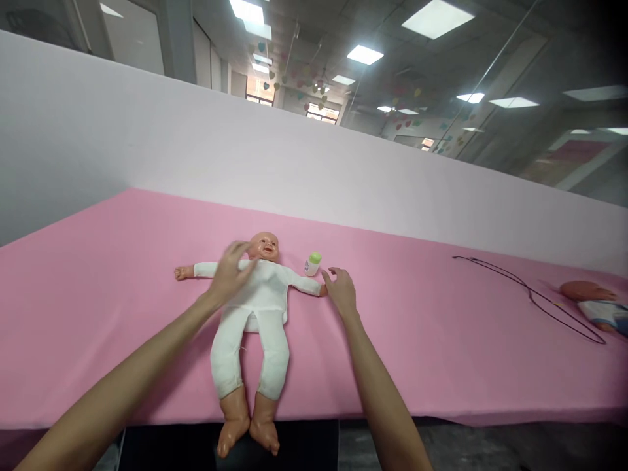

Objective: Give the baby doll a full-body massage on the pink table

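Two loosely spread hands (pixel 231 273) (pixel 343 292) near one white-clad doll (pixel 265 288), one green-capped bottle (pixel 313 264)

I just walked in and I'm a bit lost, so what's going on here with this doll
A person has both hands at a doll in white lying face-up on a pink-covered table. The open left hand is over its shoulder; the right hand is beside one doll hand, contact unclear. A green-capped bottle stands nearby, ungrasped. Farther right are a dark cord and another doll.
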Motion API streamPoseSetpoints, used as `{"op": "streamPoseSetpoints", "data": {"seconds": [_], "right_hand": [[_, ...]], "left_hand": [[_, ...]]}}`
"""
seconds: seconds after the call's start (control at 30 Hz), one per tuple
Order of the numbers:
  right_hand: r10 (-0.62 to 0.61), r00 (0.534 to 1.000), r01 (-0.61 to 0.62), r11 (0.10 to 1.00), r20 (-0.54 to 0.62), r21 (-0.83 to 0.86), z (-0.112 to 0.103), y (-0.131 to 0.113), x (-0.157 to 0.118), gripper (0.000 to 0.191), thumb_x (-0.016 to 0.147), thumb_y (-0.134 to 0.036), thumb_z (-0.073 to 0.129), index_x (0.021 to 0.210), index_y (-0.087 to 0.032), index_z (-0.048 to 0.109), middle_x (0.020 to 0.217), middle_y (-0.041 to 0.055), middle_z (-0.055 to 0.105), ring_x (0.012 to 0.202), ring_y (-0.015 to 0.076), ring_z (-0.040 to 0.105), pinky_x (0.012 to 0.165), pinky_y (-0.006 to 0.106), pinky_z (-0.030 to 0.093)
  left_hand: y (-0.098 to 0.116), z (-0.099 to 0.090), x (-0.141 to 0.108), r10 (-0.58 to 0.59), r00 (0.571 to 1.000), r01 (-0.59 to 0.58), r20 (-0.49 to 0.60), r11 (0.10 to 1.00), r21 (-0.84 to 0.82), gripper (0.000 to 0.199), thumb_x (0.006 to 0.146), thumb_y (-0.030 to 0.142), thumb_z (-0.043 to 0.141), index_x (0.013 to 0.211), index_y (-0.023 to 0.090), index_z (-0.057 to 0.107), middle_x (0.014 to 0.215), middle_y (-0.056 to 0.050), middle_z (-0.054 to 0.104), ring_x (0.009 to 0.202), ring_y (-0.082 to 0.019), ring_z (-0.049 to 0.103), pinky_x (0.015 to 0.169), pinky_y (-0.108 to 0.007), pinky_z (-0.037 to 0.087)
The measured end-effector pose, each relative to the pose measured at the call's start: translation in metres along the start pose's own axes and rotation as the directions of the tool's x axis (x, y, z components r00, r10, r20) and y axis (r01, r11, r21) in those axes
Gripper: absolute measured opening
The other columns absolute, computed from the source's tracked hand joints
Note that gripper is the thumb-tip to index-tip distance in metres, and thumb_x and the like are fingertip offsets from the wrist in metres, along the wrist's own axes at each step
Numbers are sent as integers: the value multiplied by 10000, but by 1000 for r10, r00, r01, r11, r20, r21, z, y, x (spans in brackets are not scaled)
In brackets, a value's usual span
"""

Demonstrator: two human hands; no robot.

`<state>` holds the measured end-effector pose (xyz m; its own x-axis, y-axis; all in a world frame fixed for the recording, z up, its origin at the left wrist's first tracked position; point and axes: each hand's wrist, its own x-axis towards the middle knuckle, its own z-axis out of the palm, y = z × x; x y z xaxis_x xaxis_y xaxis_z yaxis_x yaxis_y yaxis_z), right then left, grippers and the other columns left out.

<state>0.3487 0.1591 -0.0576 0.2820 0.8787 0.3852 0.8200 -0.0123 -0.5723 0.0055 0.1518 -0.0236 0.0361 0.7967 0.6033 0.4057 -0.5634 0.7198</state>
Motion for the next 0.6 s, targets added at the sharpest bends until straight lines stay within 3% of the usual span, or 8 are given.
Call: {"op": "streamPoseSetpoints", "data": {"seconds": [0.03, 0.07, 0.13, 0.2, 0.27, 0.37, 0.47, 0.6], "right_hand": [[-40, 999, 39, 999, 26, 17, 1, -5, 5, 445, 962, -495, 543, 1200, -168, 729, 1247, 166, 710, 1043, 306, 688, 915, 441, 528], [-86, 995, 84, 996, 42, 30, 4, -9, 10, 439, 964, -472, 545, 1226, -164, 716, 1261, 166, 712, 1069, 307, 685, 943, 451, 531], [-201, 978, 200, 979, 49, 37, 12, -14, 18, 438, 963, -407, 544, 1300, -161, 678, 1323, 171, 696, 1164, 312, 662, 1018, 479, 522], [-329, 944, 328, 944, 32, 28, 22, -14, 25, 469, 957, -333, 533, 1380, -153, 627, 1421, 182, 650, 1303, 318, 603, 1110, 513, 483], [-419, 907, 419, 908, 41, 17, 31, -10, 30, 518, 952, -282, 514, 1444, -134, 582, 1502, 192, 596, 1415, 319, 533, 1182, 542, 433], [-439, 894, 441, 898, 94, 6, 37, -2, 37, 560, 964, -262, 469, 1495, -99, 547, 1549, 203, 558, 1479, 313, 488, 1232, 555, 391], [-404, 904, 408, 913, 138, 6, 36, -2, 37, 548, 1007, -293, 432, 1498, -85, 559, 1559, 206, 550, 1501, 313, 469, 1259, 541, 360], [-392, 915, 373, 913, 101, 166, 41, -37, 12, 625, 1086, -499, 373, 1572, -122, 482, 1630, 195, 467, 1564, 320, 369, 1277, 547, 310]], "left_hand": [[14, 21, 10, -24, 990, 51, 140, 981, -189, 523, 950, 563, 647, 1348, 227, 682, 1347, -138, 669, 1249, -329, 615, 1125, -501, 461], [25, 43, 20, -90, 955, 191, 284, 917, -351, 550, 954, 602, 636, 1353, 225, 680, 1377, -144, 670, 1272, -327, 621, 1121, -482, 476], [36, 87, 40, -306, 808, 569, 504, 628, -531, 701, 1006, 702, 463, 1410, 154, 629, 1493, -216, 595, 1378, -335, 572, 1147, -457, 465], [37, 124, 54, -448, 657, 753, 606, 356, -553, 812, 1045, 713, 255, 1496, 100, 538, 1626, -245, 442, 1511, -303, 440, 1217, -408, 385], [30, 151, 62, -495, 591, 797, 637, 240, -554, 862, 1054, 690, 114, 1554, 82, 465, 1698, -238, 315, 1579, -261, 319, 1253, -362, 315], [21, 170, 66, -478, 590, 799, 651, 229, -556, 896, 1043, 698, 74, 1566, 75, 448, 1700, -244, 298, 1580, -258, 317, 1256, -358, 303], [21, 170, 65, -471, 593, 797, 653, 227, -560, 874, 1046, 695, 110, 1539, 77, 483, 1681, -240, 346, 1571, -264, 338, 1267, -372, 284], [39, 162, 60, -405, 653, 751, 640, 237, -616, 886, 1031, 727, 122, 1507, 100, 528, 1679, -206, 377, 1570, -275, 342, 1264, -383, 308]]}}
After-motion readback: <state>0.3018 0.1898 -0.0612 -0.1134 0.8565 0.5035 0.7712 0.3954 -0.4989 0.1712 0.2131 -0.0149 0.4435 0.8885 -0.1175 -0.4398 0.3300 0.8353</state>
